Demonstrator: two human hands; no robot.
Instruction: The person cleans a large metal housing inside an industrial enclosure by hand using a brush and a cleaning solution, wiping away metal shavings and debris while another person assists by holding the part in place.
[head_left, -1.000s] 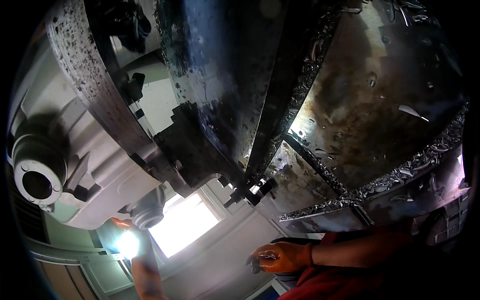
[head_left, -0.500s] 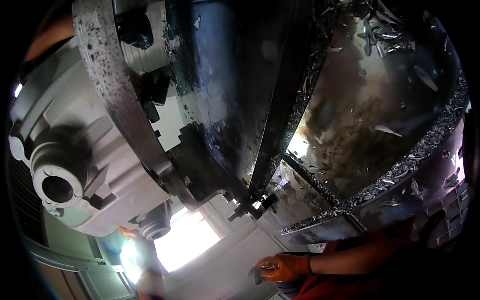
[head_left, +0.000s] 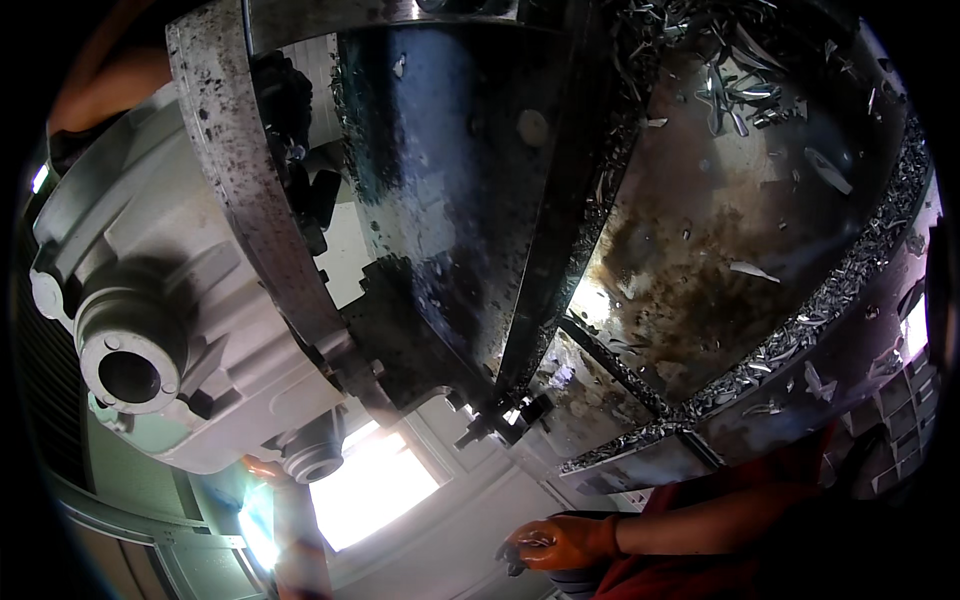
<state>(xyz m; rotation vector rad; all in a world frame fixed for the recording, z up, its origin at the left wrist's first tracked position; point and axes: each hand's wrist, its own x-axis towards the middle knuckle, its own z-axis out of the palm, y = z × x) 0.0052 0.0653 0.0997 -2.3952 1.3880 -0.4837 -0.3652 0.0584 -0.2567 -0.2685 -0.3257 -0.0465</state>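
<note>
A large pale grey cast metal housing (head_left: 230, 330) fills the left side, with a round bored boss (head_left: 130, 378) facing me. A curved, spotted metal flange (head_left: 215, 130) runs along its right edge. Below the housing, my left hand (head_left: 263, 468) shows only as a patch of orange, against or behind the casting's underside; its fingers are hidden. My right hand (head_left: 565, 542), in a wet orange glove, is low at the right, apart from the housing. Its fingers are curled closed, with darkened tips, around something too small to make out.
Metal panels (head_left: 720, 240) at the right are stained brown and strewn with metal chips (head_left: 800, 330). A dark frame bar (head_left: 540, 230) and a bracket with bolts (head_left: 500, 425) stand between them and the housing. Another forearm (head_left: 115, 90) appears upper left. A bright window (head_left: 375, 490) lies below.
The view has shifted slightly: the housing sits a little further right and lower, the chip-covered panels a little further left. My right hand keeps its curled pose.
</note>
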